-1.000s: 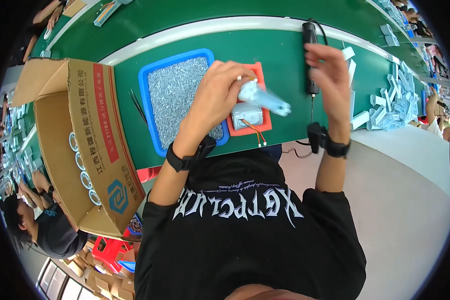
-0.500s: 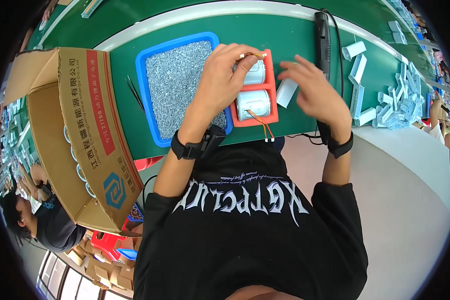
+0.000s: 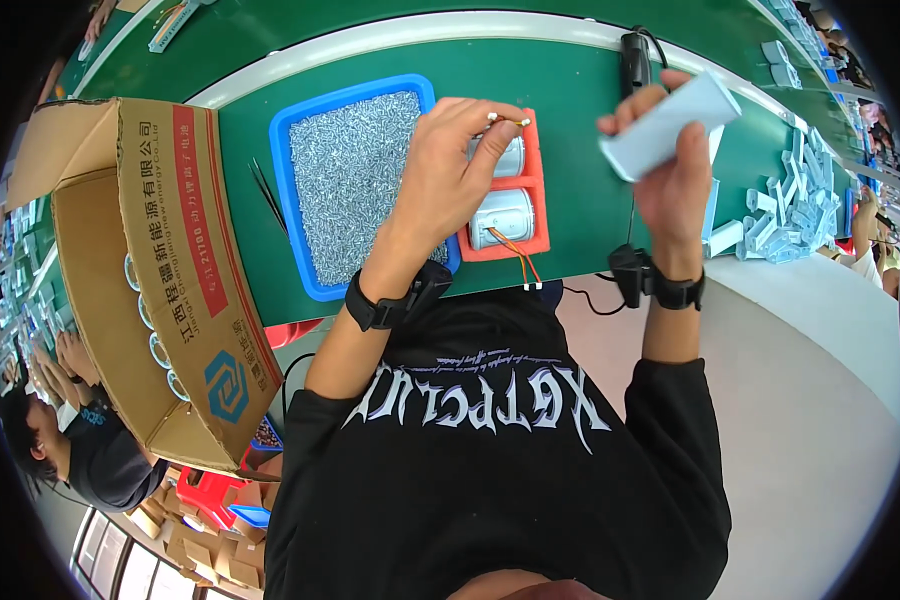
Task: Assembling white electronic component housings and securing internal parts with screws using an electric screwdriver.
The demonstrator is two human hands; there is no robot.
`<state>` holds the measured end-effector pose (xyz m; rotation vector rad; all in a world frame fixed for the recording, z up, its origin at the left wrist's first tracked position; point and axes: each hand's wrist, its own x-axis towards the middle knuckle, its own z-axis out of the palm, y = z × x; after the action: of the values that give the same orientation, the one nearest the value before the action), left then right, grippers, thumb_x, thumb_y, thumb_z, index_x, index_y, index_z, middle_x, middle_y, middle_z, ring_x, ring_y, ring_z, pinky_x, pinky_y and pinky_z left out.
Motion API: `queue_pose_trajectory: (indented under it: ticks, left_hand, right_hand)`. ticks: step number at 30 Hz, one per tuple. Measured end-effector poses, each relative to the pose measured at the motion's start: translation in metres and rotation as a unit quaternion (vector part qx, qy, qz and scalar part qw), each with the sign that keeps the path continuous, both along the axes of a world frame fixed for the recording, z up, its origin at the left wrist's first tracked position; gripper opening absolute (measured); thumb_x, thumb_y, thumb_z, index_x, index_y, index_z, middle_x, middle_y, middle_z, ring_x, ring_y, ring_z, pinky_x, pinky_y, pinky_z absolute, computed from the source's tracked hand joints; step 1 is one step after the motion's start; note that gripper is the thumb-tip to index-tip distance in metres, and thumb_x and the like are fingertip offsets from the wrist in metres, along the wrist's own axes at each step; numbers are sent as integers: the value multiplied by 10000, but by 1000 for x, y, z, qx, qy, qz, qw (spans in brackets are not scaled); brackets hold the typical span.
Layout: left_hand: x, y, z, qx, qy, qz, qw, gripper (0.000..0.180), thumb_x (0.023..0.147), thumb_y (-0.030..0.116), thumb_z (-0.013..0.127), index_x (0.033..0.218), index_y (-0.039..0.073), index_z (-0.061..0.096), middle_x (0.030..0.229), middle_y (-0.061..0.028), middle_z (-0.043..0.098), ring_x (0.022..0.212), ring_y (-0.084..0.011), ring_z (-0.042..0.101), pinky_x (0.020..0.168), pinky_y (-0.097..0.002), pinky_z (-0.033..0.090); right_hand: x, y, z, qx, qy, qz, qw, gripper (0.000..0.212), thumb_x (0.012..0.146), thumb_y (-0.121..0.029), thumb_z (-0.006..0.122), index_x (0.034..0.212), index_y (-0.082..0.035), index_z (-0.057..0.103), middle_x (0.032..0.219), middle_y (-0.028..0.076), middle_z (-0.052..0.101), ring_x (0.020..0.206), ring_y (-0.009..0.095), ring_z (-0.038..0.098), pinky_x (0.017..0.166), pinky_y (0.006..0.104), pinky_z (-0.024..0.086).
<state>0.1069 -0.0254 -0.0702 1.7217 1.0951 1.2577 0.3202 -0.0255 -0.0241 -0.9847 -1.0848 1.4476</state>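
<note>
My left hand (image 3: 448,160) is closed in a pinch on the thin wires (image 3: 510,121), which end in small white connectors. They lead to the far one of two white cylindrical parts, partly hidden by that hand. The near white cylinder (image 3: 503,216) lies in the second compartment of an orange-red holder (image 3: 540,185). Orange and brown wires (image 3: 523,262) run from it over the holder's near edge. To the right, my right hand (image 3: 678,190) grips a pale blue-white plastic casing (image 3: 675,122), raised and tilted above the table, thumb on one side and fingers on the other.
A blue tray (image 3: 286,190) full of small metal screws stands left of the holder, with black tweezers (image 3: 263,190) beside it. A large cardboard box (image 3: 185,300) is farther left. Behind my right hand is a black corded tool (image 3: 634,62). Pale casings (image 3: 785,205) are heaped at right.
My right hand has taken hold of the casing that lay right of the holder and lifted it up and to the right. My left hand stays at the wires.
</note>
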Motion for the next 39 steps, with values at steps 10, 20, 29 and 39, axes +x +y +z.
queue_pose_trajectory:
  ticks: [10, 20, 29, 39]
  left_hand:
    - [2, -4, 3, 61, 117, 17, 991, 67, 854, 72, 640, 903, 34, 664, 783, -86, 616, 746, -302, 571, 667, -409, 452]
    - [-9, -6, 8, -98, -1, -28, 995, 166, 838, 48, 656, 999, 12, 666, 879, -90, 661, 848, -282, 615, 740, -357, 490]
    - [-22, -12, -7, 73, 164, -13, 984, 346, 828, 130, 699, 1154, 34, 635, 1160, -127, 629, 1051, -324, 589, 910, -407, 469]
    - [-33, -10, 7, -41, 191, -37, 980, 491, 721, 203, 789, 1137, 7, 618, 1100, -132, 627, 1064, -335, 567, 918, -433, 452]
  right_hand:
    - [-37, 5, 5, 301, -154, 113, 934, 623, 914, -396, 650, 1336, -14, 397, 1169, 210, 607, 1049, 363, 643, 900, 447, 534]
    - [-25, 1, -17, 260, -126, 89, 953, 484, 935, -248, 641, 1293, -25, 403, 1215, 233, 598, 1126, 381, 612, 948, 482, 511]
    - [-39, -1, -25, 210, -139, 115, 961, 443, 898, -99, 671, 1279, -37, 452, 1238, 202, 597, 1146, 313, 608, 971, 414, 497]
    - [-39, 10, -4, 160, -389, 168, 892, 363, 820, -22, 718, 1166, -14, 612, 1221, 122, 631, 1122, 230, 619, 944, 334, 498]
